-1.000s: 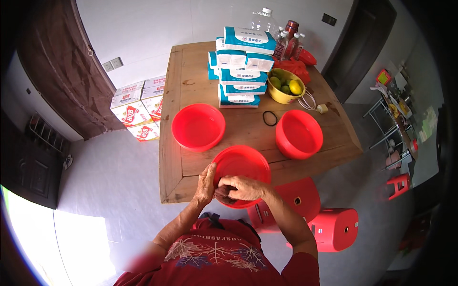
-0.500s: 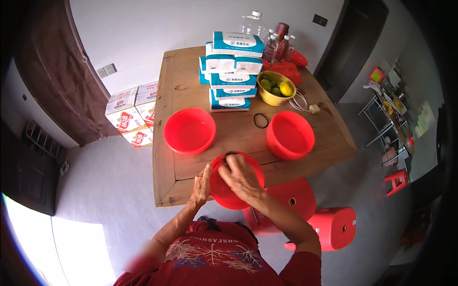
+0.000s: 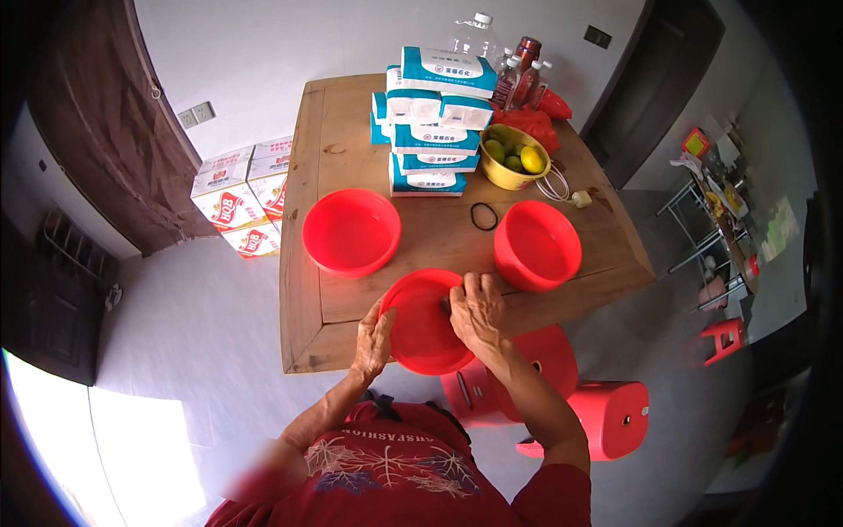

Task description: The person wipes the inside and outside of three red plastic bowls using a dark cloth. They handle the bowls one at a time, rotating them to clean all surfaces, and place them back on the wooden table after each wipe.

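A round red plastic bowl is at the near edge of the wooden table, its open side facing up. My left hand grips its left rim, thumb along the outside edge. At the right rim, my right hand is closed with its fingers bent over the wall. A small dark thing shows under those fingers against the inner wall; its kind cannot be made out. Two more red bowls stand beyond: one bowl to the left, another bowl to the right.
Tissue packs are stacked on the table beside a yellow fruit bowl. A black band and a white cable lie nearby. Bottles stand behind. Red stools are at the near right, cartons at the left.
My right hand has moved from the far inner side of the bowl to its right rim, with the dark thing. My left hand stays on the left rim.
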A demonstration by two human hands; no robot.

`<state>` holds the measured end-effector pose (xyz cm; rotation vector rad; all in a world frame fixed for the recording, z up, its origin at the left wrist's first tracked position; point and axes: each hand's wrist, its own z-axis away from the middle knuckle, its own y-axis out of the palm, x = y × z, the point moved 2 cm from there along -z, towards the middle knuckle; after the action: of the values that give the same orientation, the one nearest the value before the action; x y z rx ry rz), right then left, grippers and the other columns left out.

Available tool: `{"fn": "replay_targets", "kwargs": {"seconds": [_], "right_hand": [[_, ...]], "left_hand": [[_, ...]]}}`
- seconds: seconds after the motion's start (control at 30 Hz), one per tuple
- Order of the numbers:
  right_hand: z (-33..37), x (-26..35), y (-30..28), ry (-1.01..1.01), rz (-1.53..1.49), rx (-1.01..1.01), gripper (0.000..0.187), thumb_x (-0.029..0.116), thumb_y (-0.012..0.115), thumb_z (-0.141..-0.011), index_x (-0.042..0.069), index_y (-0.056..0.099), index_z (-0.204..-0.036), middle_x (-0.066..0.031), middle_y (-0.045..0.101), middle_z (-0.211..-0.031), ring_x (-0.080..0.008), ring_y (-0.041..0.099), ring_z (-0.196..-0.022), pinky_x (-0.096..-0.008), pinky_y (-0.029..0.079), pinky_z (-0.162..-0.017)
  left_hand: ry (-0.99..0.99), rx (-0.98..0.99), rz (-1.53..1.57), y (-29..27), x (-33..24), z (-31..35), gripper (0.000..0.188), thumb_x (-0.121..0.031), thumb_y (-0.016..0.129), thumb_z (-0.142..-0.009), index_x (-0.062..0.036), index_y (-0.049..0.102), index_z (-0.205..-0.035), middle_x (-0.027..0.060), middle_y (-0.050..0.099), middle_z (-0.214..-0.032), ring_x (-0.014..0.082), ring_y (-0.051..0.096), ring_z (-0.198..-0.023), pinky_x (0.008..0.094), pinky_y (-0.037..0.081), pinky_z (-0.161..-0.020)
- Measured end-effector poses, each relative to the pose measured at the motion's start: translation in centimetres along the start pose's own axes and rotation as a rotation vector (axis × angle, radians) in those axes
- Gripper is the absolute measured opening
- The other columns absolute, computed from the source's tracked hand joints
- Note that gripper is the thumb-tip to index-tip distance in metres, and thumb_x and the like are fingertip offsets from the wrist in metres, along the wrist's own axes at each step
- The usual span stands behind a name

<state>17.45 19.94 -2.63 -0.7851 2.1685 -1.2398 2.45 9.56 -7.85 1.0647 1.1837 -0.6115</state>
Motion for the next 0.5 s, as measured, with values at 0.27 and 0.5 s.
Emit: {"fn": "replay_targets", "kwargs": {"seconds": [0.27, 0.5], "right_hand": [[5.1, 3.5, -5.1, -0.029, -0.034, 0.254, 0.009, 0.012, 0.059, -0.071, 0.003, 0.061, -0.068, -0.0124, 0.055, -0.08, -0.0289, 0.054, -0.074, -0.0415, 0.047, -0.051], [1.2, 3.2, -4.3, 0.203, -0.623, 0.063, 0.016, 0.013, 0.061, -0.08, 0.006, 0.055, -0.093, -0.0203, 0.049, -0.087, -0.0379, 0.054, -0.078, -0.0427, 0.046, -0.067]], "left_hand": [[-0.016, -0.032, -0.107, 0.6, -0.8, -0.1, 0.039, -0.03, 0.048, -0.096, 0.0013, 0.053, -0.118, -0.0004, 0.058, -0.098, 0.0078, 0.049, -0.089, 0.0218, 0.041, -0.078], [-0.109, -0.023, -0.054, -0.3, -1.0, -0.2, 0.046, -0.035, 0.044, -0.097, 0.0, 0.05, -0.126, 0.0032, 0.059, -0.108, 0.0096, 0.051, -0.098, 0.0249, 0.042, -0.087]]}}
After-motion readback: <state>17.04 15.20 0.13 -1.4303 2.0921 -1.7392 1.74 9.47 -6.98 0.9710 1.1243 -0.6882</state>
